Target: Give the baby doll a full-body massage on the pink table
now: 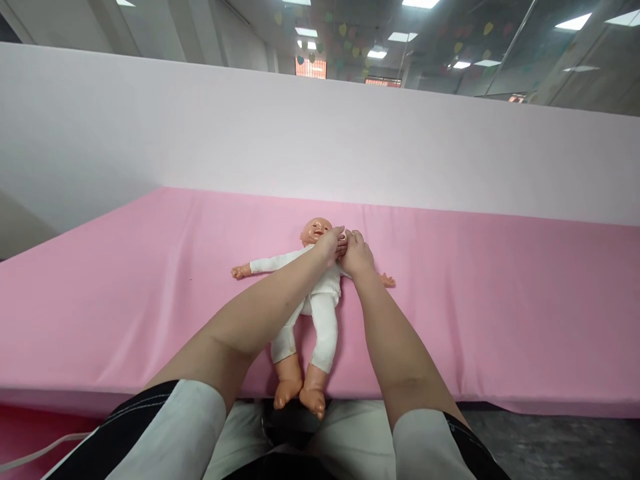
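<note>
Two arms (245, 327) stretch forward, converging, left hand (334, 244) just beside right hand (359, 255) over the doll's (326, 287) shoulder; it lies on the counter (450, 287). Whether either grip pinches anything, I cannot tell.

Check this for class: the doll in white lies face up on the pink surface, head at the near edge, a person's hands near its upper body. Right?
No: the head-camera view shows the doll with its feet at the near edge of the pink surface, its head farther in.
</note>
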`<state>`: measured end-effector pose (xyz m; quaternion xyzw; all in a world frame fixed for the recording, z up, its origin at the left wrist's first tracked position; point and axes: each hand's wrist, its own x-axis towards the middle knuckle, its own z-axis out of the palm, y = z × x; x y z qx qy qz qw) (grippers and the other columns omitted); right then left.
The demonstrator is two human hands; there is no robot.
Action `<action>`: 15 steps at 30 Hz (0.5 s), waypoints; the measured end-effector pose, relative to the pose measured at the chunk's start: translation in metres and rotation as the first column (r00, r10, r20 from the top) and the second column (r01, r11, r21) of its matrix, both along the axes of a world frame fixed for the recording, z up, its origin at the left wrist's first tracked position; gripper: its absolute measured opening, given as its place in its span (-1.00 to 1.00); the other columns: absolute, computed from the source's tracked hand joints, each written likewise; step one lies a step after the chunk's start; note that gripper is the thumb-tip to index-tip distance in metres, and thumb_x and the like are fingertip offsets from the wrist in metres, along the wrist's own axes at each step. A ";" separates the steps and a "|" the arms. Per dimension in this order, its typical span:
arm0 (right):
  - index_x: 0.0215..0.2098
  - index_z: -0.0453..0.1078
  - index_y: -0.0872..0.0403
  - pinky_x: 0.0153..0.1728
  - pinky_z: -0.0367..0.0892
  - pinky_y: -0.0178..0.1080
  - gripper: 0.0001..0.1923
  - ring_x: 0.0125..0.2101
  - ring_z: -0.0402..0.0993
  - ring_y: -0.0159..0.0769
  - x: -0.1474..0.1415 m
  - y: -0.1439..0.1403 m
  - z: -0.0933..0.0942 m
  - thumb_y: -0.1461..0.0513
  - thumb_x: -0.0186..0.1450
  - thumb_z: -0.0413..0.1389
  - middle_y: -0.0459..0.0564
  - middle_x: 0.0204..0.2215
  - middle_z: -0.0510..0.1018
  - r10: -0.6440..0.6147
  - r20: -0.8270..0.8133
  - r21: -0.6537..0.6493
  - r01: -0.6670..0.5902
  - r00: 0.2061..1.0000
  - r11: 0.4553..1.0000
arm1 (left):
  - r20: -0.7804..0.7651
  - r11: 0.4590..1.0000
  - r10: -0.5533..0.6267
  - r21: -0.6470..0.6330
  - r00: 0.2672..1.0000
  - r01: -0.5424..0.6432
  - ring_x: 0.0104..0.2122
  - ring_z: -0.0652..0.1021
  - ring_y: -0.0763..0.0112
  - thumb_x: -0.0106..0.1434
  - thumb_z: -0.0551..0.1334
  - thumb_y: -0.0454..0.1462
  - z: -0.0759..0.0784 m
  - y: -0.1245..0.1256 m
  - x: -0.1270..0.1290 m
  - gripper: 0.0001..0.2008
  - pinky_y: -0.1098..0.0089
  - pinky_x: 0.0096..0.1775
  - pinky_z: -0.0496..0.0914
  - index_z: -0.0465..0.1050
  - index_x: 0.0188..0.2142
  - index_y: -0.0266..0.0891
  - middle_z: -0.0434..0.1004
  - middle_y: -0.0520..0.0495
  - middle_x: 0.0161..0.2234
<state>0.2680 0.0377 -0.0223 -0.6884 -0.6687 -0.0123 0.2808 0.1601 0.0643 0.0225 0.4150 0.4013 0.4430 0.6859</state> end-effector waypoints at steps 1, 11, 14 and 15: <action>0.49 0.14 0.08 0.18 0.38 0.08 -0.24 0.11 0.48 0.10 -0.001 -0.001 -0.001 0.27 0.33 0.10 0.25 0.45 0.20 -0.010 0.007 0.008 0.010 1.000 1.000 | 0.021 1.000 0.010 -0.018 1.000 -0.010 -0.15 0.68 0.16 0.40 0.25 -0.06 0.001 -0.004 -0.004 -0.71 0.20 0.00 0.53 0.49 -0.24 -0.27 0.63 -0.26 -0.26; 0.47 0.20 0.20 0.43 0.12 0.17 -0.31 0.47 0.10 0.12 -0.012 -0.017 0.013 0.31 0.37 0.04 0.28 0.50 0.16 0.013 0.074 0.130 -0.022 0.997 0.991 | 0.368 0.995 0.078 -0.079 0.927 -0.052 -0.22 0.68 0.30 0.40 0.21 -0.19 -0.005 -0.050 -0.089 -0.74 0.33 -0.04 0.57 0.61 -0.20 -0.33 0.69 -0.24 -0.20; 0.44 0.26 0.12 0.46 0.10 0.14 -0.41 0.46 0.17 -0.01 -0.035 -0.047 0.026 0.23 0.45 0.00 0.19 0.43 0.33 0.272 0.138 0.255 -0.299 0.952 0.919 | 0.475 0.989 0.116 -0.141 0.872 -0.055 -0.22 0.69 0.27 0.45 0.14 -0.16 -0.009 -0.059 -0.103 -0.67 0.33 -0.06 0.58 0.61 -0.22 -0.34 0.70 -0.26 -0.23; 0.46 0.23 0.08 0.46 0.13 0.12 -0.40 0.44 0.22 -0.04 -0.044 -0.060 0.029 0.16 0.48 0.01 0.16 0.41 0.36 0.396 0.166 0.233 -0.426 0.903 0.875 | 0.512 0.987 0.119 -0.154 0.851 -0.046 -0.22 0.69 0.27 0.46 0.13 -0.14 -0.010 -0.063 -0.104 -0.65 0.32 -0.05 0.59 0.61 -0.22 -0.33 0.70 -0.26 -0.23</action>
